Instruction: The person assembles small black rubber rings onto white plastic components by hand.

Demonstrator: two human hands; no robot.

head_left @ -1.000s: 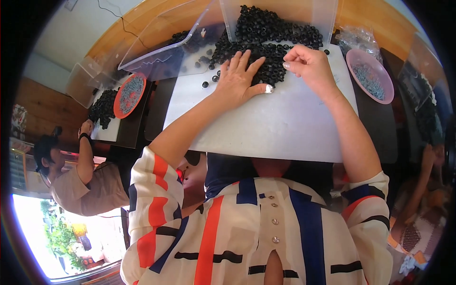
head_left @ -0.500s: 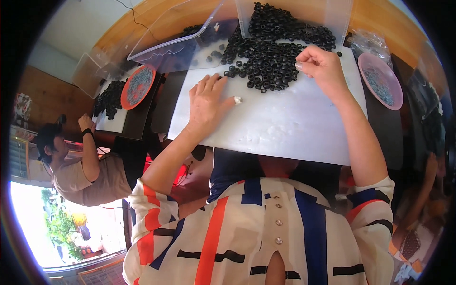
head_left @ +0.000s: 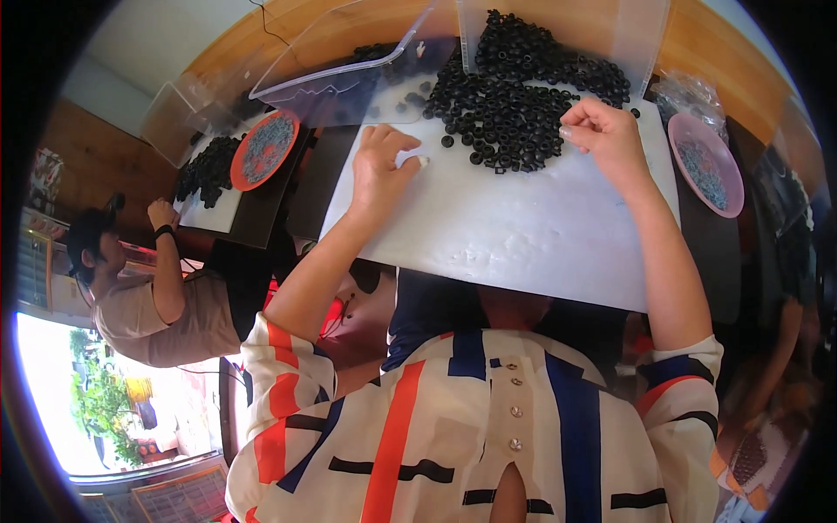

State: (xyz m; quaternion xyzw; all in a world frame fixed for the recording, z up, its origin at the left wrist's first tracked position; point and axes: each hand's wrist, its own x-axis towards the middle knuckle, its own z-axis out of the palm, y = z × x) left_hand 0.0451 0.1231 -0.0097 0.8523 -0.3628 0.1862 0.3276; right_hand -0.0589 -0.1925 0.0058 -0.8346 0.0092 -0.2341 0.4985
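A heap of small black ring-like parts [head_left: 514,131] spreads over the far part of a white board [head_left: 488,227]. To the left of the heap is my left hand [head_left: 382,166]; its fingers are bent, with a gap between thumb and forefinger and nothing visible there. Something white covers the tip of that thumb. My right hand [head_left: 610,144] hovers at the heap's right edge. Its thumb and fingertips are pinched together, and whatever may be between them is too small to make out.
A clear plastic bin [head_left: 349,83] lies tilted at the back left, and another clear bin [head_left: 602,39] stands behind the heap. To the right is a pink bowl [head_left: 732,179] of small grey-blue pieces. Farther left, a co-worker [head_left: 174,305] sits near an orange bowl [head_left: 244,180].
My left hand has drawn away from the heap's left edge, its fingers now more bent and raised. My right hand stays at the right edge, still pinched. The view has shifted slightly.
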